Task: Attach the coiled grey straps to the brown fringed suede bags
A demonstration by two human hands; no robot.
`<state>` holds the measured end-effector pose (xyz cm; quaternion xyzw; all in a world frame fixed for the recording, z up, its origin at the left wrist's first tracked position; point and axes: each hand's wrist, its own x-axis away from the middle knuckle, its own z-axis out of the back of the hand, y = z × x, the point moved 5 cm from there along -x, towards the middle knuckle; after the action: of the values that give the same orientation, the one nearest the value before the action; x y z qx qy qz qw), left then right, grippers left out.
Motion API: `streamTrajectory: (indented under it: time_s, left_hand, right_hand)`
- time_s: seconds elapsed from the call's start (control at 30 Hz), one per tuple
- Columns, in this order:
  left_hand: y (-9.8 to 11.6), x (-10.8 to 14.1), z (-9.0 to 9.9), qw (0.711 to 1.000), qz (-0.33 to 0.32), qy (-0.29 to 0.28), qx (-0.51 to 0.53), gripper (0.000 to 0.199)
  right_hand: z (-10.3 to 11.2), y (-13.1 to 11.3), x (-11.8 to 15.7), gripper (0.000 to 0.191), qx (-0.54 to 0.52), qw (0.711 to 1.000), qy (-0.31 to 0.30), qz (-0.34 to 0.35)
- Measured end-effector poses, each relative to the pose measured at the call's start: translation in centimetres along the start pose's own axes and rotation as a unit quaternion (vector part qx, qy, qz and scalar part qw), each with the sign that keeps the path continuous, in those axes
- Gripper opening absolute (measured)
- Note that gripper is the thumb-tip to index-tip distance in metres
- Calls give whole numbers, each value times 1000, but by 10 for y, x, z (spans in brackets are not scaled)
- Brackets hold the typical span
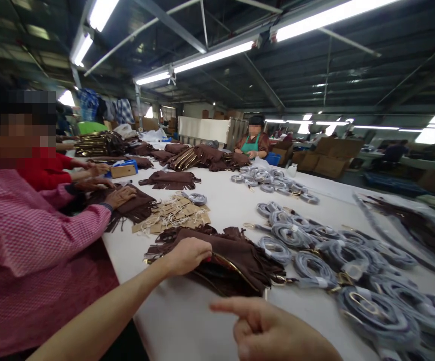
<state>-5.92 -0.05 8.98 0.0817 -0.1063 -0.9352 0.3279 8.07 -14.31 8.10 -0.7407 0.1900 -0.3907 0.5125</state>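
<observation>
A dark brown fringed bag [236, 253] lies on the white table in front of me, its gold zip opening facing me and gaping. My left hand [189, 255] has its fingers closed on the upper edge of that opening. My right hand [266, 328] is in front of the bag, apart from it, index finger stretched out to the left and the other fingers curled. Nothing shows in the right hand. Just beyond the bag is a pile of tan card tags [177, 215] with white strings.
Many coiled straps [315, 268] in greyish wrapping, with gold clasps, cover the right side of the table [179, 326]. A co-worker in a pink checked sleeve [66, 235] handles another brown bag [134, 203] at left. Stacked brown bags [205, 156] and another person [255, 140] are farther back.
</observation>
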Motion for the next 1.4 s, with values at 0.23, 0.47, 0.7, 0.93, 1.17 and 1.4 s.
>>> streamTrajectory:
  time_s: [0.23, 0.47, 0.7, 0.93, 1.17, 1.4]
  left_hand:
    - [15, 12, 2, 993, -12, 79, -81, 20]
    - [76, 8, -58, 989, -145, -4, -17, 21]
    - [47, -36, -62, 995, -31, -23, 97, 45]
    - [37, -38, -61, 969, 19, -28, 244, 47]
    - [33, -39, -74, 946, 34, -45, 321, 53]
    - [23, -49, -80, 951, 78, -44, 296, 31]
  right_hand:
    - [45, 26, -21, 97, -50, 982, 170, 59]
    - [42, 23, -15, 111, -46, 984, 166, 48]
    - [55, 22, -12, 102, -29, 972, 223, 60]
    - [82, 29, -15, 74, 87, 944, 314, 50]
    - [91, 35, -19, 33, 276, 869, 410, 26]
    - [89, 29, -18, 37, 356, 829, 431, -19]
